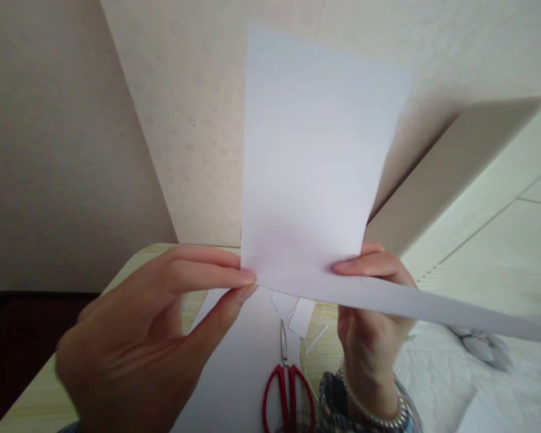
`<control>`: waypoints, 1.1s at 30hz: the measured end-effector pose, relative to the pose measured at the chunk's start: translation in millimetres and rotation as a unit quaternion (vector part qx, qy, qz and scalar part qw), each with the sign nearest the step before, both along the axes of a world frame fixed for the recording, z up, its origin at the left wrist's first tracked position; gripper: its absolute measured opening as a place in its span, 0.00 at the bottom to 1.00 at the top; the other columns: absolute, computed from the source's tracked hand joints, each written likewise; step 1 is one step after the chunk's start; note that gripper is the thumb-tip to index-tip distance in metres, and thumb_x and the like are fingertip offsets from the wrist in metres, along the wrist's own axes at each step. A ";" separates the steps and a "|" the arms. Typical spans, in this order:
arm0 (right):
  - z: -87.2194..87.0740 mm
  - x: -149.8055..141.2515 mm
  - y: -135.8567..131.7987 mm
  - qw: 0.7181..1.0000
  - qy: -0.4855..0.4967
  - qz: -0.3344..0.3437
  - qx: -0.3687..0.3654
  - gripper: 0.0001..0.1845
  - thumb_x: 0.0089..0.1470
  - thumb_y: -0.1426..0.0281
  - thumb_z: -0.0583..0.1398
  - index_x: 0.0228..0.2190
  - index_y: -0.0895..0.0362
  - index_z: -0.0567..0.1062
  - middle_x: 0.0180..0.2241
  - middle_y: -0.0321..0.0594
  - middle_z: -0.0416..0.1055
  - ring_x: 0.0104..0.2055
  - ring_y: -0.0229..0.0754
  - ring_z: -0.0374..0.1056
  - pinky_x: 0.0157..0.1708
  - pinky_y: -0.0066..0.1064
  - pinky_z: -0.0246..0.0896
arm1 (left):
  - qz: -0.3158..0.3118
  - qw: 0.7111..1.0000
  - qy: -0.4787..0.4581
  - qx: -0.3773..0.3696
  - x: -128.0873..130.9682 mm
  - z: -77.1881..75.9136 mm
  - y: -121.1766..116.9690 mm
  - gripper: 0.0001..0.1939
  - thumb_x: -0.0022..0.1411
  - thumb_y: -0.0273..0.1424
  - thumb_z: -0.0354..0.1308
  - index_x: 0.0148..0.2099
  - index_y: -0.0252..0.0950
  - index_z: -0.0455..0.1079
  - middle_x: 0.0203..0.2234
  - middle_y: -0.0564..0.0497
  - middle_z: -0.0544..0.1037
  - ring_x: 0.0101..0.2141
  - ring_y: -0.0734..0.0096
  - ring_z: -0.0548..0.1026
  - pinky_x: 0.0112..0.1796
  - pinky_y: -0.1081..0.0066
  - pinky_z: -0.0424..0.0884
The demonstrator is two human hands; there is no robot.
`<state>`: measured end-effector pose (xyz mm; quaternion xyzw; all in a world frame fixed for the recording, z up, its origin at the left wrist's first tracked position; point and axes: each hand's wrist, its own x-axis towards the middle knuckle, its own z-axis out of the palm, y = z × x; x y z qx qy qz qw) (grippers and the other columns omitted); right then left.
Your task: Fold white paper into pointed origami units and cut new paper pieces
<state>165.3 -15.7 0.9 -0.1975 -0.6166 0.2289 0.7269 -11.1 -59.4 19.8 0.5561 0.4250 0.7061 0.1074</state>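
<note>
A white sheet of paper (306,162) stands raised in front of me. My left hand (135,343) pinches its lower left corner between thumb and fingers. At the lower right edge, my right hand (374,343) grips the sheet, its thumb lying on the near face and part of the hand hidden behind the paper. A long white paper strip (424,307) runs from the sheet's bottom edge out to the right; whether it is folded from the sheet or separate, I cannot tell. Below, red-handled scissors (293,391) lie with their tips pointing away, touched by neither hand.
Another white paper (234,367) lies under the scissors on the light wooden table (148,255). Small paper scraps (303,317) are scattered beside it. A patterned wall (198,150) rises behind the table. White quilted bedding (433,373) spreads at the right.
</note>
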 end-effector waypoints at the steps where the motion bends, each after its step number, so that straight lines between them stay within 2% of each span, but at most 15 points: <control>1: 0.8 -0.3 -1.1 1.000 0.004 0.002 -0.003 0.07 0.57 0.75 0.65 0.35 0.51 0.82 0.35 0.34 0.77 0.36 0.37 0.71 0.32 0.28 0.65 | 0.000 1.000 0.000 0.001 0.3 -0.8 1.6 0.13 0.50 0.21 0.68 0.29 0.50 0.79 0.29 0.67 0.82 0.32 0.81 0.77 0.36 0.86 0.75; 6: 6.1 -2.6 -6.5 1.000 0.008 -0.004 -0.028 0.13 0.55 0.82 0.64 0.34 0.52 0.83 0.33 0.32 0.78 0.38 0.34 0.71 0.36 0.24 0.66 | -0.039 0.997 -0.059 -0.031 5.2 0.7 8.8 0.12 0.50 0.21 0.67 0.27 0.46 0.78 0.27 0.65 0.81 0.30 0.84 0.79 0.36 0.91 0.76; 10: 6.0 -4.7 -9.0 0.997 0.024 -0.003 -0.076 0.16 0.54 0.83 0.65 0.35 0.49 0.83 0.32 0.29 0.77 0.36 0.32 0.70 0.36 0.23 0.66 | -0.079 0.987 -0.125 -0.059 7.8 2.8 12.5 0.12 0.49 0.19 0.66 0.26 0.44 0.78 0.27 0.62 0.81 0.31 0.81 0.81 0.38 0.88 0.78; 14: 3.7 -6.7 -7.7 0.993 0.031 0.010 -0.110 0.17 0.54 0.82 0.66 0.36 0.46 0.83 0.30 0.27 0.77 0.35 0.32 0.70 0.37 0.23 0.66 | -0.087 0.983 -0.142 -0.074 5.9 -0.1 16.3 0.10 0.48 0.20 0.68 0.26 0.42 0.77 0.27 0.61 0.81 0.32 0.79 0.81 0.42 0.83 0.78; 20: 7.9 -12.4 -7.3 0.985 0.058 0.030 -0.161 0.17 0.53 0.83 0.66 0.34 0.46 0.80 0.32 0.25 0.78 0.35 0.29 0.73 0.36 0.18 0.68 | -0.116 0.973 -0.189 -0.069 6.2 -7.1 25.8 0.14 0.48 0.18 0.68 0.34 0.41 0.75 0.27 0.59 0.80 0.30 0.79 0.79 0.33 0.86 0.76; 24: 10.3 -17.1 -7.7 0.978 0.083 0.054 -0.185 0.18 0.53 0.83 0.65 0.38 0.46 0.77 0.30 0.25 0.76 0.34 0.28 0.73 0.36 0.16 0.69 | -0.146 0.956 -0.241 -0.086 11.5 -9.3 28.2 0.14 0.51 0.20 0.68 0.40 0.39 0.77 0.30 0.56 0.82 0.33 0.77 0.81 0.34 0.86 0.76; 28: 9.2 -22.0 -7.8 0.975 0.094 0.064 -0.192 0.18 0.53 0.82 0.65 0.39 0.47 0.76 0.29 0.25 0.76 0.33 0.28 0.73 0.36 0.16 0.69 | -0.189 0.941 -0.258 -0.114 16.6 -9.4 24.9 0.11 0.53 0.23 0.69 0.41 0.38 0.79 0.35 0.52 0.86 0.36 0.71 0.82 0.39 0.79 0.79; 30: 8.6 -25.3 -8.8 0.974 0.090 0.064 -0.197 0.18 0.52 0.82 0.65 0.40 0.47 0.75 0.29 0.25 0.76 0.33 0.29 0.73 0.37 0.17 0.69 | -0.212 0.932 -0.260 -0.138 18.5 -9.6 23.0 0.10 0.54 0.25 0.70 0.40 0.39 0.81 0.35 0.52 0.86 0.35 0.69 0.83 0.37 0.75 0.80; 33: 7.7 -27.8 -8.5 0.969 0.060 0.071 -0.229 0.18 0.51 0.79 0.66 0.41 0.48 0.73 0.29 0.26 0.75 0.34 0.32 0.73 0.40 0.24 0.71 | -0.213 0.926 -0.272 -0.151 20.6 -10.1 22.2 0.07 0.55 0.26 0.69 0.38 0.42 0.81 0.33 0.54 0.86 0.33 0.69 0.83 0.36 0.74 0.81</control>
